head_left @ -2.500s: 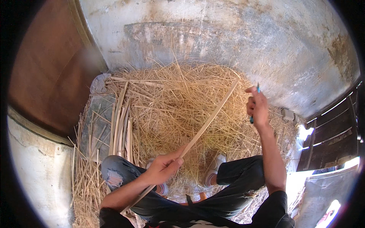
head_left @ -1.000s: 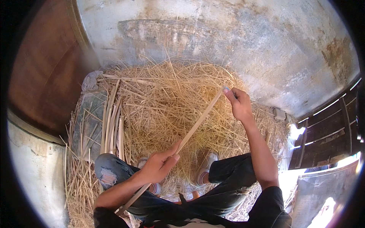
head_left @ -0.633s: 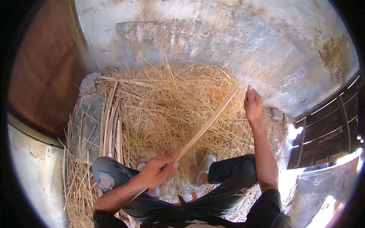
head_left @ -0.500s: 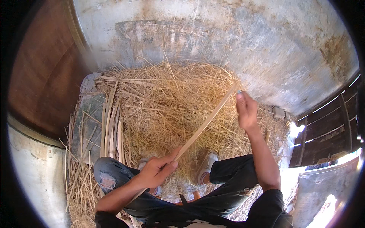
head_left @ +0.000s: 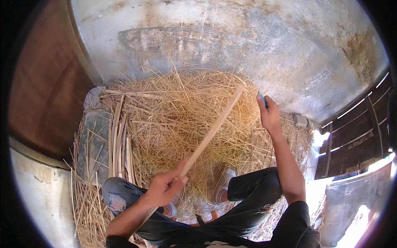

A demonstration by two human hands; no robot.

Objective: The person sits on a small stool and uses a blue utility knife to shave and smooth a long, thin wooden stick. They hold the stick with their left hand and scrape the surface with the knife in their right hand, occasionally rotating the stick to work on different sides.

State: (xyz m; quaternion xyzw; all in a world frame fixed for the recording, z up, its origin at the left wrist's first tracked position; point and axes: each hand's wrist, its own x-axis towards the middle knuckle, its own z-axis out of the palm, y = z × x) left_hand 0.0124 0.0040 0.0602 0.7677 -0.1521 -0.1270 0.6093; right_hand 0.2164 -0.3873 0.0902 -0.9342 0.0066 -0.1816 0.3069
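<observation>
My left hand (head_left: 163,189) is closed round a long, flat, pale strip of split bamboo or wood (head_left: 213,131). The strip slants up and to the right over the straw, and its lower end passes back beneath my left forearm. To the right of the strip's far tip, my right hand (head_left: 269,114) is closed on a small blue tool (head_left: 263,98). Only a blue piece shows between thumb and fingers, so its kind is unclear. A gap separates this tool from the strip.
Thin shavings and straw (head_left: 182,111) cover the floor between my feet and the stained wall (head_left: 198,45). Several similar strips (head_left: 118,140) lie beside a grey slab (head_left: 89,159) at left. A brown panel (head_left: 47,95) stands behind them; dark boards (head_left: 355,132) are at right.
My left hand has shifted slightly left, and the strip's far tip has come left, away from my right hand. The blue tool shows more plainly now. Both hands keep their grip.
</observation>
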